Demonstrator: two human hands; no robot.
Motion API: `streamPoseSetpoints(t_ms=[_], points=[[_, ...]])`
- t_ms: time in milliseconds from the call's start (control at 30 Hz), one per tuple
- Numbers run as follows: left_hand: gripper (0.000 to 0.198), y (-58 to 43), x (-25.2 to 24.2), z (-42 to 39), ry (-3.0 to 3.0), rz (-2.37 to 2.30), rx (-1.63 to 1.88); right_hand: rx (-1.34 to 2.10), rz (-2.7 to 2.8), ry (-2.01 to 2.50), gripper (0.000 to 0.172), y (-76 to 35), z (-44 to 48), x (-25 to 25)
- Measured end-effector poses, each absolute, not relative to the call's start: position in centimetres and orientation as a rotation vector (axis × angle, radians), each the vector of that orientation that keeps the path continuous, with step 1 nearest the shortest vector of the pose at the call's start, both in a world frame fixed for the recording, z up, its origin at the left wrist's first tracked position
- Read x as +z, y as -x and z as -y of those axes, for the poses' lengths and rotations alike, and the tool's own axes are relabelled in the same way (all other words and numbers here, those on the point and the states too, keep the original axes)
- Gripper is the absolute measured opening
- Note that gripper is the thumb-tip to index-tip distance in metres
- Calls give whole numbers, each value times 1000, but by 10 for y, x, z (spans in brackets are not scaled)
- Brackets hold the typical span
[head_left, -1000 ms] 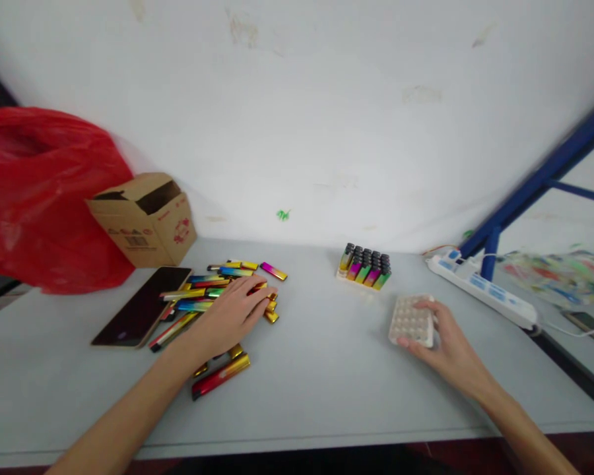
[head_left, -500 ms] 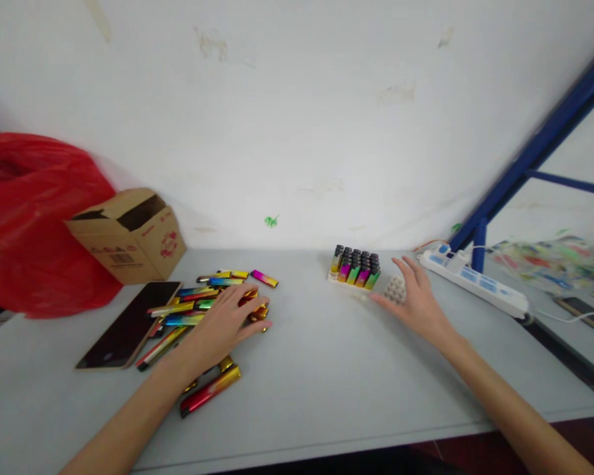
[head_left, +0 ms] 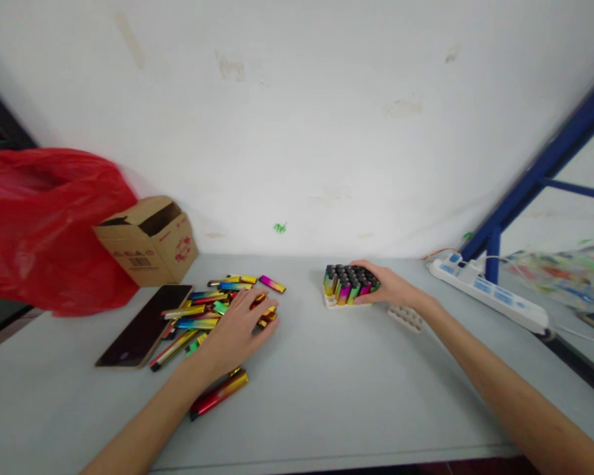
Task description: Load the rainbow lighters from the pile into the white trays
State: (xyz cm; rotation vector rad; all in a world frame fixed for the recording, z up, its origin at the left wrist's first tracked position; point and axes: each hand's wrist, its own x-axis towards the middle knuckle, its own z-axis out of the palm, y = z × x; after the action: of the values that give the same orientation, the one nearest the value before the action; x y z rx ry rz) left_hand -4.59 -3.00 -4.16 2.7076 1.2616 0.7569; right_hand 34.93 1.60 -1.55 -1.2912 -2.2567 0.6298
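Note:
Above a loose pile of shiny metallic lighters (head_left: 198, 323) lies my left hand (head_left: 240, 326), its fingers spread and thumb apart. Gold lighters (head_left: 268, 316) show beside its fingertips; contact is partly hidden by the hand. My right hand (head_left: 389, 285) grips the right side of a block of upright black-topped lighters (head_left: 349, 284), thumb in front and fingers behind. That block stands in a white holder (head_left: 330, 301) with holes visible at the front left. A second white holder (head_left: 406, 318) rests under my right wrist.
A dark phone (head_left: 143, 326) lies left of the pile. Behind it stand an open cardboard box (head_left: 151, 244) and a red plastic bag (head_left: 54, 231). A white power strip (head_left: 490, 293) runs along the right, near a blue metal frame (head_left: 539, 165).
My right hand has moved left from the second holder to the lighter block and closed on its right side. My left hand stays over the pile. The camera view has shifted slightly.

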Motion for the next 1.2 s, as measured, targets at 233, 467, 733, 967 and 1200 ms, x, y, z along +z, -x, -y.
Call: streamPoseSetpoints(t_ms=[233,467,733,967,1200], points=[[46,24,-23,32,-2456,-1315,863,980,2398,869,89,-304,-24,-9],[67,-35,19,45,-2652,-1417,666,1024,2170,807,142,-261,-18,-52],[42,-71,12,36,-2947,-1565,198,627,2130,1052,115,-265,0,-75],[41,-43,18,5,-2681,-1652,295,678,2117,1117,114,-254,13,-62],[39,-8,18,-10,-2355,-1724,450,829,2036,974,140,-200,31,-64]])
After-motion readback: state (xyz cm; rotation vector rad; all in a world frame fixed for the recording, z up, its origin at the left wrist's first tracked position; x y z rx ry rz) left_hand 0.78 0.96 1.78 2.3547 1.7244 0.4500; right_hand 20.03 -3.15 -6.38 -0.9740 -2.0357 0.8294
